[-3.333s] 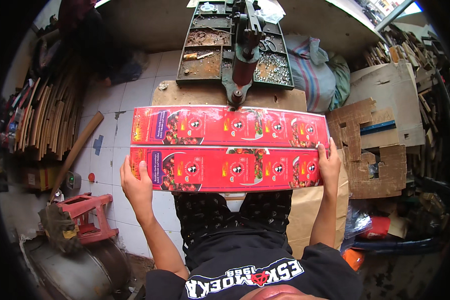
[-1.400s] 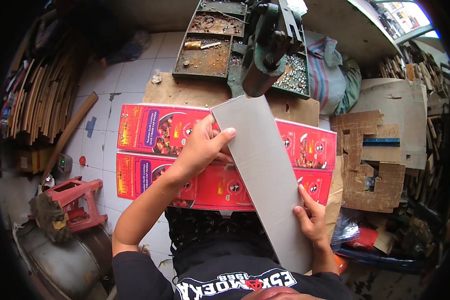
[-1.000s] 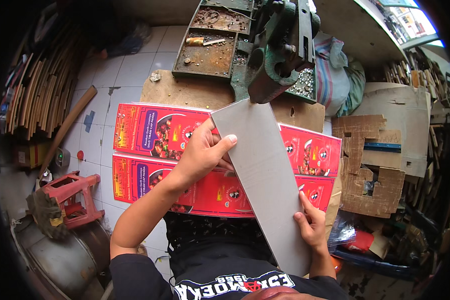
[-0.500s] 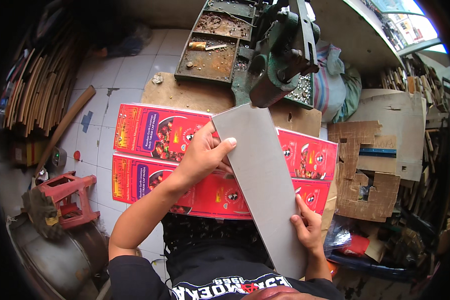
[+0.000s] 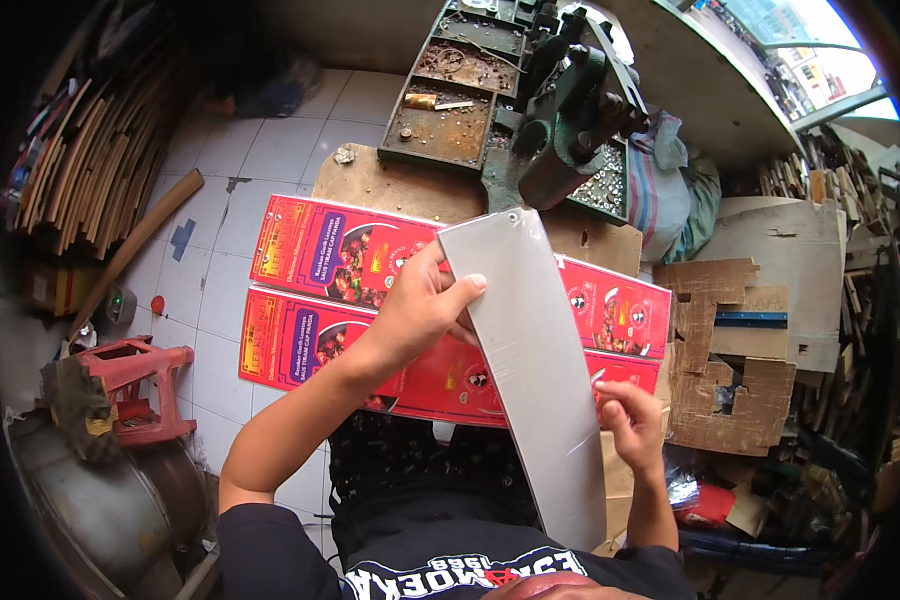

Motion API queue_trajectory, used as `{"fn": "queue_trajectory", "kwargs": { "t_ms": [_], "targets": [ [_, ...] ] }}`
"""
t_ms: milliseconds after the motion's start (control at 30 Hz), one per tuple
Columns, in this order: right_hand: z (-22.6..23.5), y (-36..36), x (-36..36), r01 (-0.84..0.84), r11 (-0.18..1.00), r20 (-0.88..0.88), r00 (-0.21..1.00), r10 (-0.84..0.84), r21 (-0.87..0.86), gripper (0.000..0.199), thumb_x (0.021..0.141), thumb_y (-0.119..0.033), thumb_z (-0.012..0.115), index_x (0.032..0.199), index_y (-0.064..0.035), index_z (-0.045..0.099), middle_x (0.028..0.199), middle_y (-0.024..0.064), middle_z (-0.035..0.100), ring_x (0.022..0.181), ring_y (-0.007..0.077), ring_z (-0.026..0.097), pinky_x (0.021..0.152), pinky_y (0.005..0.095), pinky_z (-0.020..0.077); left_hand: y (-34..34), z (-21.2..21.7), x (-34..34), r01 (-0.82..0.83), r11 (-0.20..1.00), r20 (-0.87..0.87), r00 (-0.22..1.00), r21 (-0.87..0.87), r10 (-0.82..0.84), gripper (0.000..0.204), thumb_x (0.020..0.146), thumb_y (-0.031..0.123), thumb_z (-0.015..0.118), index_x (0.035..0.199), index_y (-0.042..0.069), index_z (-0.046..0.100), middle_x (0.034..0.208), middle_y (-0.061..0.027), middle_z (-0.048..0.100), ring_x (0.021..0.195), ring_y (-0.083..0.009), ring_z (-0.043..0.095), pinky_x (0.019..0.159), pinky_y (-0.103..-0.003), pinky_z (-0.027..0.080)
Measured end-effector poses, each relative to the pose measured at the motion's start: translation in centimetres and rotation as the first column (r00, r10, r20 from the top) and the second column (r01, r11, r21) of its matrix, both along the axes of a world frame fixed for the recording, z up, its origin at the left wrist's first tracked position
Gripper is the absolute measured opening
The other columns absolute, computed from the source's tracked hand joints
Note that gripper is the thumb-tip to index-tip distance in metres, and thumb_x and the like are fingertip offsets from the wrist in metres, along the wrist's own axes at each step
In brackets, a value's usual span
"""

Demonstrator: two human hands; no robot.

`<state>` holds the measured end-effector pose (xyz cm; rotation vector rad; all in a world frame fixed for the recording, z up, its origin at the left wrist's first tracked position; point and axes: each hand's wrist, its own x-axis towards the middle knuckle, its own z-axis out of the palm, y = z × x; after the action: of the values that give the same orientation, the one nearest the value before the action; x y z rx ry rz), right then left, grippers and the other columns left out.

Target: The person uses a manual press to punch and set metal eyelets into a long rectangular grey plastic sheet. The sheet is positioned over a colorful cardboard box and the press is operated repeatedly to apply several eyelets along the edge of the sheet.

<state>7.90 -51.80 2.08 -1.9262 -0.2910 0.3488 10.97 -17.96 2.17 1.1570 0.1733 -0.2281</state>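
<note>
A long grey panel (image 5: 530,330) with a shiny surface slants over the bench, its near end against my lap. My left hand (image 5: 435,295) is closed on its left edge, thumb on top and fingers underneath. At the panel's far end sits a small round metal eyelet (image 5: 513,216), just short of the green hand press (image 5: 560,165). Beside the panel's right edge is my right hand (image 5: 632,425), fingers curled in toward the thumb; whatever they hold is hidden. Two red printed signs (image 5: 400,385) lie side by side beneath the panel, partly covered by it.
Sectioned metal trays (image 5: 440,125) with loose small parts flank the press. Torn cardboard (image 5: 720,400) and a striped sack (image 5: 660,185) are at the right. To the left stand a red plastic stool (image 5: 140,385), a metal drum (image 5: 120,510) and stacked boards (image 5: 80,170).
The panel's far end has come out from under the press head, showing the eyelet. My right hand has moved off the panel's face, its fingers curling. The whole view has shifted slightly.
</note>
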Motion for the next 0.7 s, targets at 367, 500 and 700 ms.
{"fn": "queue_trajectory", "kwargs": {
  "t_ms": [367,500,700],
  "targets": [
    [-0.8,10.2,23.4,0.313,0.819,0.651,0.754,0.094,-0.481,0.015,0.085,-0.026,0.069,0.090,-0.0133,0.076,0.088,0.0059,0.069,0.082,0.0274,0.068,0.072,0.0400,0.0518,-0.2,-1.8,-3.8,-0.076,0.996,-0.072,0.995,-0.052,0.072,0.045,0.094,0.008,0.054,0.134,-0.004,0.038,0.099,-0.0168,0.068,0.073,-0.0228,0.072,0.053,-0.032,0.062],
    [-1.0,13.1,26.6,0.394,0.679,0.628,0.768,0.128,-0.620,0.017,0.083,-0.030,0.068,0.087,-0.0158,0.077,0.089,0.0076,0.070,0.087,0.0297,0.068,0.076,0.0427,0.0531,-0.3,-1.8,-3.9,-0.071,0.993,-0.074,0.995,-0.091,0.064,0.043,0.094,0.008,0.054,0.133,-0.004,0.039,0.099,-0.0168,0.068,0.074,-0.0228,0.072,0.052,-0.032,0.063],
    [-2.2,14.3,26.7,0.475,0.569,0.713,0.625,0.318,-0.671,0.014,0.082,-0.025,0.068,0.083,-0.0122,0.073,0.088,0.0066,0.071,0.088,0.0277,0.067,0.073,0.0419,0.0535,0.0,-2.7,-4.3,-0.098,0.992,-0.070,0.993,-0.080,0.092,0.045,0.095,0.009,0.054,0.135,-0.004,0.038,0.095,-0.0193,0.070,0.075,-0.0239,0.073,0.054,-0.032,0.062]
  ]
}}
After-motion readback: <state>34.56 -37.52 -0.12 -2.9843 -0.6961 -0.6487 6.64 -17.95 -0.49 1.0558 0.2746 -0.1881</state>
